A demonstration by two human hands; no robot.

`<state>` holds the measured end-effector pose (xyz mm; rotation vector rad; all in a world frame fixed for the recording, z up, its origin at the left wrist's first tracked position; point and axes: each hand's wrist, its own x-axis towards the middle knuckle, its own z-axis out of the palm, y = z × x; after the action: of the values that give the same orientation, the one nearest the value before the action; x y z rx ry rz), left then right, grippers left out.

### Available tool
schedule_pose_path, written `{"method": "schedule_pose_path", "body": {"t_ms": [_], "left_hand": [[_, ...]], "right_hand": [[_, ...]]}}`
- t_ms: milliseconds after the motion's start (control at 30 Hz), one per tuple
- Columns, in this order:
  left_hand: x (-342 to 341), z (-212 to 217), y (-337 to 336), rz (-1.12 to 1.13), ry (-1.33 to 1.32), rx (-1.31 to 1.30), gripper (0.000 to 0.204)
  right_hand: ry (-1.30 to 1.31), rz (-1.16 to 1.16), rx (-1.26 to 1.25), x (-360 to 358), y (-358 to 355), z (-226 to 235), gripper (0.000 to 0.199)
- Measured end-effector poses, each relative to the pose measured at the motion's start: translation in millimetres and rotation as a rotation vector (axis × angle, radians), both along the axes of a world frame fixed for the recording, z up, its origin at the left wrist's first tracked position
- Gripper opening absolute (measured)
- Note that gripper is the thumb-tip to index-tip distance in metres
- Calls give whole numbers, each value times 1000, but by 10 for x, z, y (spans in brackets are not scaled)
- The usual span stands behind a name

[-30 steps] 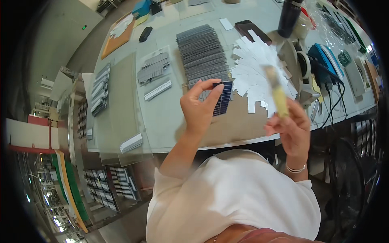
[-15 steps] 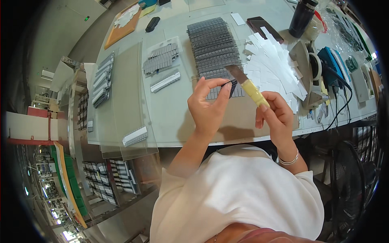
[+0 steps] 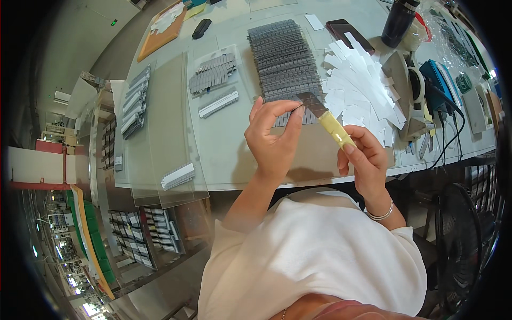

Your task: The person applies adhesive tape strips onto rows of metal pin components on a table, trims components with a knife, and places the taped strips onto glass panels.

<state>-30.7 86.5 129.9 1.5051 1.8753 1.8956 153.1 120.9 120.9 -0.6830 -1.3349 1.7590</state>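
Glass sheets [image 3: 169,128]: at 9 o'clock (clock centred on the pinched piece [image 3: 297,109]). Strips [image 3: 213,73]: 10 o'clock, on a clear sheet. Left hand [image 3: 272,128]: thumb and forefinger narrowed on that piece, dark, thin, nearly edge-on. Stack [image 3: 282,56], grey: toward 11, beyond the hand. Knife [image 3: 335,129]: 4 o'clock, yellow handle, blade end at the left fingertips, contact unclear. Right hand [image 3: 367,159]: 4 o'clock, holding the handle. Papers [image 3: 356,82], white: 2 o'clock, loosely heaped.
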Motion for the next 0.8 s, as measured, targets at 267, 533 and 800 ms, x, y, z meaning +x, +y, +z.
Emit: {"method": "schedule_pose_path", "body": {"t_ms": [267,533,800], "left_hand": [[3,-6,-9,48,133,61,8],[5,-34,-13,69,207,95,11],[10,-64,-32,88,175,125,12]], "right_hand": [[40,51,-59,-2,-40,14,33],[128,69,-279,-41,-100,22,41],[158,112,-304,-49,-115,52,41]]}}
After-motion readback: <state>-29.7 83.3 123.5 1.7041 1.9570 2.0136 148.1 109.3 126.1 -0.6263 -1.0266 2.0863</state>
